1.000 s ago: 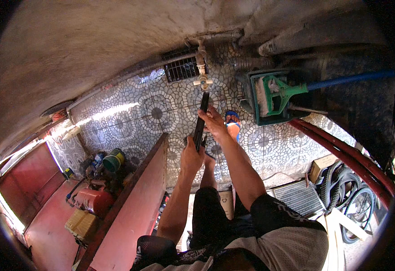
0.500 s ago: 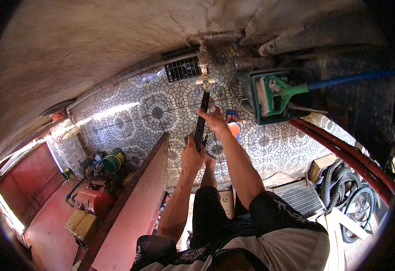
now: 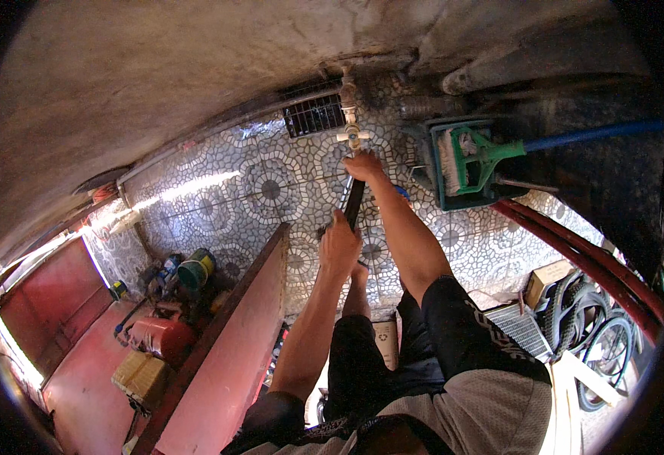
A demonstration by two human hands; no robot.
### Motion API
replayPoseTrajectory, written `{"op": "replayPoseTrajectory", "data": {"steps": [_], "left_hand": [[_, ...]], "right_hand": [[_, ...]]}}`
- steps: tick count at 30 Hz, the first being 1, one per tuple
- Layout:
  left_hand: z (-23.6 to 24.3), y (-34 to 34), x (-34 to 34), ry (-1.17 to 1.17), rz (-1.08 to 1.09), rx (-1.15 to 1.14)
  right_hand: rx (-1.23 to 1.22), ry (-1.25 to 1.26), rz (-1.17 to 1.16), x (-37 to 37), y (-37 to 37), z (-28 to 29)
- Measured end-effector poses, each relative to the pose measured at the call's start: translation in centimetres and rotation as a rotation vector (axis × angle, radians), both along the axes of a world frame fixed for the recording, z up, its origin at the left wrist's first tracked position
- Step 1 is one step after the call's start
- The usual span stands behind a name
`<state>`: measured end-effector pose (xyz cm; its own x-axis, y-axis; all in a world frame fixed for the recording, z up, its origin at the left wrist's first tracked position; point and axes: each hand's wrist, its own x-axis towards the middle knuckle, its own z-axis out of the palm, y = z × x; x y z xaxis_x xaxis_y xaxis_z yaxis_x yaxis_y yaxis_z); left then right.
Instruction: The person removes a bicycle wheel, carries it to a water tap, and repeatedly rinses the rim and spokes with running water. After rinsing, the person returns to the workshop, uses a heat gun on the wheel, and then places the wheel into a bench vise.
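Observation:
A long, narrow black bar, its exact kind not clear, slants away from me below the water tap. My left hand is closed round its near part. At the far end, just under the tap's spout, my right hand is closed over the bar, hiding that end. The tap has a pale cross handle and sits on an upright pipe. Whether water is running cannot be made out.
A floor drain grate lies left of the tap. To the right stands a dark bin with a green brush on a blue handle. A pink partition rises at my left; red pipes and tyres are at right.
My right hand has moved from the middle of the bar up to its far end by the tap. My left hand still grips the near part.

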<state>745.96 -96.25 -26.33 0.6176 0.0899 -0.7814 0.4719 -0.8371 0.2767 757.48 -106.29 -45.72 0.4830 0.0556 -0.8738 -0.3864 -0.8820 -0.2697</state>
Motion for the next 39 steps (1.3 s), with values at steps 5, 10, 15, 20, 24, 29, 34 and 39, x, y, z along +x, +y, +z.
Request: {"op": "replayPoseTrajectory", "data": {"steps": [5, 10, 15, 20, 24, 29, 34, 39], "left_hand": [[-3.3, -0.1, 3.6, -0.069, 0.014, 0.054], [-3.7, 0.1, 4.8, -0.189, 0.040, -0.070], [1.8, 4.4, -7.2, -0.410, -0.027, -0.105], [2.0, 9.1, -17.6, -0.439, 0.035, -0.130], [3.3, 7.2, -14.0, -0.437, 0.008, -0.036], [4.1, 3.6, -7.2, -0.306, 0.045, 0.030], [0.8, 4.7, -7.6, -0.443, 0.040, -0.139], [1.6, 5.0, -6.8, -0.454, 0.029, -0.103]], "right_hand": [[0.227, -0.139, -0.065, 1.3, 0.9, 2.6], [0.433, -0.356, -0.225, -2.5, 1.0, 1.3], [0.428, -0.056, -0.408, 0.1, -1.7, 0.0], [0.436, 0.034, -0.048, 2.7, -3.5, -0.9], [0.374, 0.124, -0.185, 2.6, -1.5, 3.7], [0.157, -0.314, 0.047, -4.4, 1.3, 10.8], [0.122, -0.645, 0.105, -10.2, 2.5, 17.4], [0.196, -0.691, 0.074, -7.2, 1.0, 15.3]]}}
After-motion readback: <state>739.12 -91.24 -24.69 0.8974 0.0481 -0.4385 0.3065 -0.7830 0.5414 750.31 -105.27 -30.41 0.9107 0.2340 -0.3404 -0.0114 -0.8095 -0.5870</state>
